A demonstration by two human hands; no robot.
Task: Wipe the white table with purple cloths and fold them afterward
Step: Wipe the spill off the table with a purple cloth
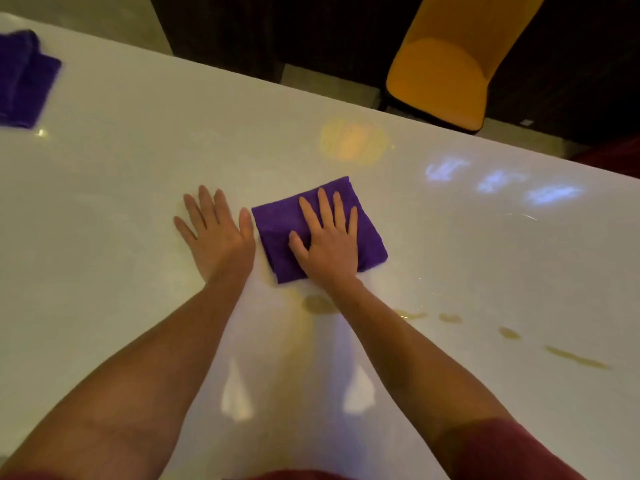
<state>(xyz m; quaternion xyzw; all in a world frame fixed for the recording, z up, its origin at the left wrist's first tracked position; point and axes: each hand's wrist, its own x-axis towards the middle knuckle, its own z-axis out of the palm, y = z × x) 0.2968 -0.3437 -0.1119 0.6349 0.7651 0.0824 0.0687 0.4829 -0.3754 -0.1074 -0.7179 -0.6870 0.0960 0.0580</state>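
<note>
The right hand (327, 240) lies flat with fingers spread, palm pressing down on a folded purple cloth (360, 233) near the middle of the white table (121, 209); it grips nothing, only bears down. The left hand (216, 233) rests open and flat on the bare tabletop just beside the cloth, at its 9 o'clock, thumb nearly touching the cloth's edge. At the cloth's 5 o'clock, a trail of yellowish-brown spill marks (509, 334) runs along the table (one blotch sits just below the right wrist). A second purple cloth (24, 77) lies well apart at 10 o'clock. A yellow chair (446, 67) stands beyond the table's far edge at 1 o'clock.
</note>
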